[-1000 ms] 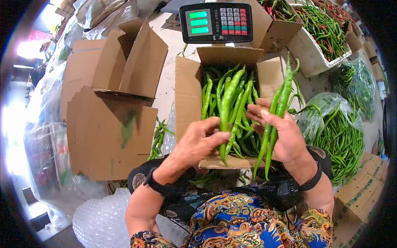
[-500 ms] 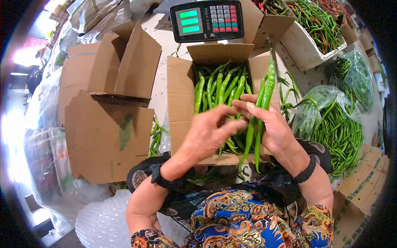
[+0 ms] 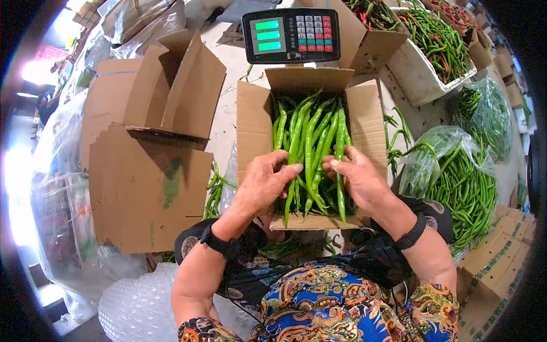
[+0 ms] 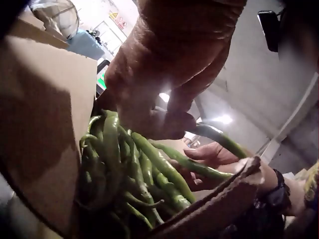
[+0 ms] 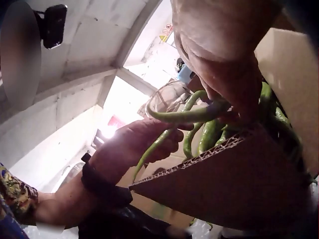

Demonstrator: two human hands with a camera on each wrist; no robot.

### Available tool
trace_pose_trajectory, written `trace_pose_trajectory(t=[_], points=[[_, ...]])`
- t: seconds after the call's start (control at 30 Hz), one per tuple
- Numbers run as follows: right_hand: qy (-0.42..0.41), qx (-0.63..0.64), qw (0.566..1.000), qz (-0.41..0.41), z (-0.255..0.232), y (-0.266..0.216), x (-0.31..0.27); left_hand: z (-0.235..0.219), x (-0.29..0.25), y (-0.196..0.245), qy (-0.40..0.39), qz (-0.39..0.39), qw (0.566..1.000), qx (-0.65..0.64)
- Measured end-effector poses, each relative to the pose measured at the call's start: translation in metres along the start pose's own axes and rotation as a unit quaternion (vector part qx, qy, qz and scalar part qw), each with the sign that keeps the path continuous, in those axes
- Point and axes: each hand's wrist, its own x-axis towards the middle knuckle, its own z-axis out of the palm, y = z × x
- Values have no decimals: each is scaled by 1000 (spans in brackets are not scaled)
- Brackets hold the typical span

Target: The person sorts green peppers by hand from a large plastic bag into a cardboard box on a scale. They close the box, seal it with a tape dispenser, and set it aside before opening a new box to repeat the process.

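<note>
Long green peppers lie lengthwise in an open cardboard box. At the box's left side my left hand pinches a pepper between thumb and fingers; the left wrist view shows this hand from close behind, over the peppers. My right hand, at the right side, pinches another pepper whose tip points toward me. In the right wrist view a curved pepper sticks out under the right hand, above the box edge.
A scale display stands behind the box. Empty cardboard boxes are at the left. On the right are a plastic bag of green peppers, a few loose peppers and a white crate of red and green ones. Bubble wrap lies at lower left.
The right hand has lowered its raised peppers into the box, one still in its grip. My left hand let go of a pepper, moved clear, then came back and took hold of one at the left.
</note>
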Motion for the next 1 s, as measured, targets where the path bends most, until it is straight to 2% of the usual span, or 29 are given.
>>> trace_pose_trajectory(t=[0.07,0.13,0.27,0.3,0.33,0.37,0.43,0.47,0.5,0.57,0.6,0.63,0.73,0.8,0.83,0.87,0.9,0.93,0.97,1.0], points=[[17,-9,1000,-18,2,-1,5,4,5,-3,3,0,1000,-4],[41,-40,998,-35,5,-7,9,6,10,-6,46,57,997,4],[91,-103,991,-2,-8,-1,16,6,7,0,29,36,999,-5],[88,-316,943,-58,-19,1,19,4,13,-6,35,48,997,40],[79,-511,848,-113,-23,2,21,2,18,-12,43,60,994,86],[76,-510,849,-115,-23,3,20,3,23,-19,46,58,993,88],[87,-585,776,-220,-17,-4,14,11,31,-23,100,131,974,156],[63,-597,780,-176,-11,-14,9,15,28,-20,74,127,976,159],[64,-597,781,-172,-14,-9,13,19,28,-23,72,126,977,157],[86,-654,718,-223,-22,3,23,26,31,-31,94,189,940,268],[94,-665,717,-186,-15,-6,18,25,30,-33,117,216,928,280],[116,-672,711,-171,-16,-7,18,23,30,-30,117,179,937,278],[120,-667,715,-172,-21,-9,16,15,27,-24,121,166,948,245],[119,-671,711,-171,-19,-5,17,13,22,-20,44,65,988,134],[120,-677,706,-169,-20,-5,15,15,25,-26,35,68,988,135],[114,-678,701,-188,-19,-6,12,18,31,-38,82,120,969,199],[135,-692,691,-160,-17,-4,15,22,37,-43,125,178,942,255],[122,-693,696,-144,-16,-6,16,23,34,-37,122,176,942,260],[127,-713,664,-185,-12,-4,13,25,35,-39,129,199,935,264],[92,-692,692,-185,-10,-7,3,29,32,-34,125,183,946,238]])
